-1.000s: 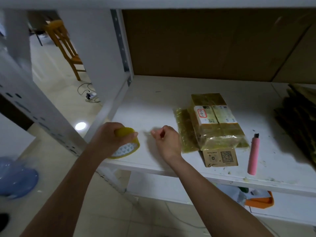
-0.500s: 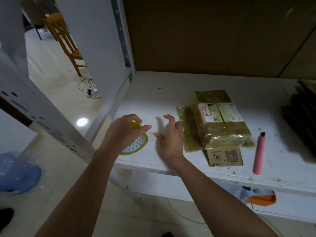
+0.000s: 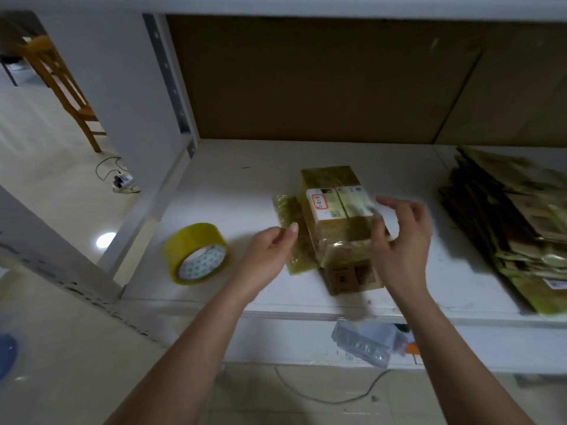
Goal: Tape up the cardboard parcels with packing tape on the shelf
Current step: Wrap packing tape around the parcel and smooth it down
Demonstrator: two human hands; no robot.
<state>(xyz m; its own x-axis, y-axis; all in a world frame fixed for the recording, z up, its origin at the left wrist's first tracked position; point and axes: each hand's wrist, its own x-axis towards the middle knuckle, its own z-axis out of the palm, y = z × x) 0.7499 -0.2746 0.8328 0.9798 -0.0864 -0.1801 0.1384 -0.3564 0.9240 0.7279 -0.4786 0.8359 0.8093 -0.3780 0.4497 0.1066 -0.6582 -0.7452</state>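
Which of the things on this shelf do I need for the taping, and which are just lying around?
For the job:
- taped cardboard parcel, between left hand and right hand
- yellow tape roll, lying free on the shelf

Lying about:
- flattened cardboard stack, at the right
- wooden chair
- floor cable

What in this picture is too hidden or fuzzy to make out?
- Head view: whether the right hand grips the taped parcel or only nears it; the fingers are motion-blurred.
- Whether the left hand touches the parcel; it is blurred too.
- The print on the white label: too small and smeared.
- The flattened cardboard stack: cut off by the right edge.
- Things under the shelf: hidden by its front edge.
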